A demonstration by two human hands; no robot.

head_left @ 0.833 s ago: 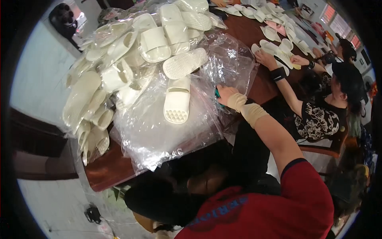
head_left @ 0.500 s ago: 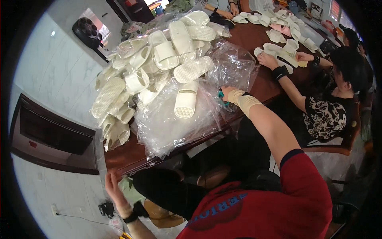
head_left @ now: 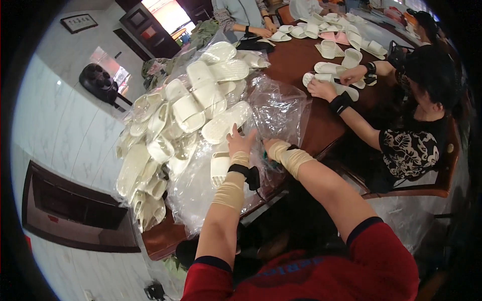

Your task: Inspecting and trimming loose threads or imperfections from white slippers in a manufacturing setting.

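Head view | my left hand (head_left: 241, 142), fingers spread, is over one cream slipper (head_left: 219, 168) lying on clear plastic bags (head_left: 193, 195), contact unclear | my right hand (head_left: 275, 147) is curled round a mostly hidden teal item (head_left: 268, 158) | slipper pile (head_left: 189, 114) beyond, on the brown worktop (head_left: 326, 123)
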